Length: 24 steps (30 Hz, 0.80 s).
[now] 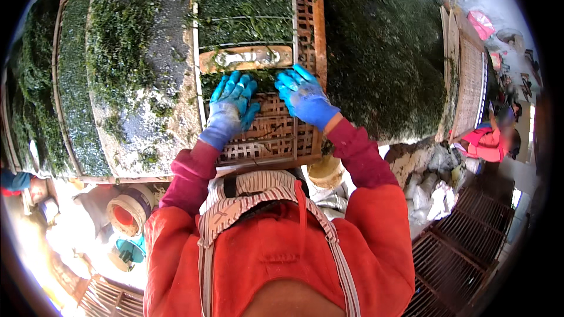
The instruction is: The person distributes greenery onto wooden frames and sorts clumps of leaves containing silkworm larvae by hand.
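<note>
Both hands wear blue gloves and lie flat with fingers spread wide, holding nothing. Left hand (pixel 232 108) and right hand (pixel 304 97) press on a woven bamboo tray (pixel 276 135) right in front of the person. Wet green seaweed (pixel 244 0) covers the far part of the tray. A wooden frame (pixel 247 57) sits just past the fingertips. More seaweed mats (pixel 117 53) lie beside it.

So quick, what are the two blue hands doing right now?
Left hand: open, fingers spread flat on the green leaves at the woven bamboo tray, holding nothing.
Right hand: open, pressed flat on the same tray, holding nothing.
</note>
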Each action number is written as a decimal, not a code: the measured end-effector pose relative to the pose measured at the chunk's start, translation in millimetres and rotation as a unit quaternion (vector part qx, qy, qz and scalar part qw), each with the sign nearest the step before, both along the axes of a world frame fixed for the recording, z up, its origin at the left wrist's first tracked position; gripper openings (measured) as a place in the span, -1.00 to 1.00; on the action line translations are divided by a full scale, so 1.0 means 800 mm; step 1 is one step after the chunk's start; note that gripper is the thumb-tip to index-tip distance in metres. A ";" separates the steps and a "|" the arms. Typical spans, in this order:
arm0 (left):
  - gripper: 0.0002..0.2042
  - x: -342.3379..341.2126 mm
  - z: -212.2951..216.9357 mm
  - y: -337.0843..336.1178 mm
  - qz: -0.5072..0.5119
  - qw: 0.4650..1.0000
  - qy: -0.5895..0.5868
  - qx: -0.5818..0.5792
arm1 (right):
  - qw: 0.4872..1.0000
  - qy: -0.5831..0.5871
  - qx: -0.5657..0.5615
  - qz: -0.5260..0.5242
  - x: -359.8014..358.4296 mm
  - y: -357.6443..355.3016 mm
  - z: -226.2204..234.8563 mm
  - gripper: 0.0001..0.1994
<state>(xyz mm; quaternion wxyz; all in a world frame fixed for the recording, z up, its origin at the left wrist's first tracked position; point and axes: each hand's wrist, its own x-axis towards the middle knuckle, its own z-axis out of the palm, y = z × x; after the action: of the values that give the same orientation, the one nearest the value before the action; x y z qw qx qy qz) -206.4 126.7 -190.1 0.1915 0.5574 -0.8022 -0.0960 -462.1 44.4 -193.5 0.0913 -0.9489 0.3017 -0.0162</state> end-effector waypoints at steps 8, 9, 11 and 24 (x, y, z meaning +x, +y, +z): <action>-0.44 0.067 0.004 0.015 0.411 0.879 0.051 -0.235 | 0.999 0.032 -0.034 -0.008 0.011 0.021 0.001 -0.55; -0.44 0.063 -0.032 0.012 0.421 0.860 0.239 -0.162 | 0.999 0.033 -0.039 0.003 0.017 0.018 0.004 -0.54; -0.45 0.029 -0.057 0.006 0.357 0.851 0.384 -0.043 | 1.000 -0.011 -0.018 0.010 0.013 0.015 0.007 -0.52; -0.51 0.069 0.028 0.034 0.108 0.992 -0.041 -0.052 | 0.974 -0.162 -0.103 0.117 0.068 -0.038 0.028 -0.07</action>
<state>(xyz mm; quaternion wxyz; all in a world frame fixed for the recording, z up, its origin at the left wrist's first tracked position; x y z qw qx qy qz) -151.1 153.9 -167.5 0.1969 0.6333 -0.7484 -0.0097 -407.4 13.8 -171.3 0.0418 -0.9665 0.1668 -0.1904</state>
